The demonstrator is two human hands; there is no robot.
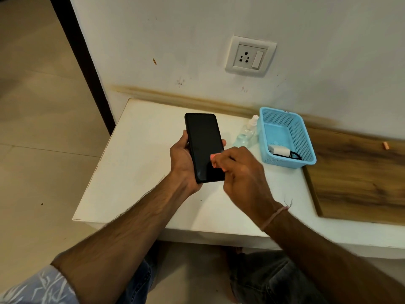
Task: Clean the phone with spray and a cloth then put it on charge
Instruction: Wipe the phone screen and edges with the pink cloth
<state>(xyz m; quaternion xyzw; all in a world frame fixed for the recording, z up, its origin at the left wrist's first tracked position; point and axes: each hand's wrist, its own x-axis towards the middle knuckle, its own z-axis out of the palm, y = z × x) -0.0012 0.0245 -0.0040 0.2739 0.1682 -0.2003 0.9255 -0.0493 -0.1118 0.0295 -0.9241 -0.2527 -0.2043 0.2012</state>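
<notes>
A: Hands?
B: A black rectangular phone is gripped by the left hand, above the white table; a small pink cloth is pinched against its screen by the right hand.
A: Beyond?
B: One clear spray bottle, beside a blue plastic basket.

Pink cloth mostly inside right hand

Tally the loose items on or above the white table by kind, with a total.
Phone: 1
Pink cloth: 1
Spray bottle: 1
Blue basket: 1
Charger: 1
Total: 5
</notes>
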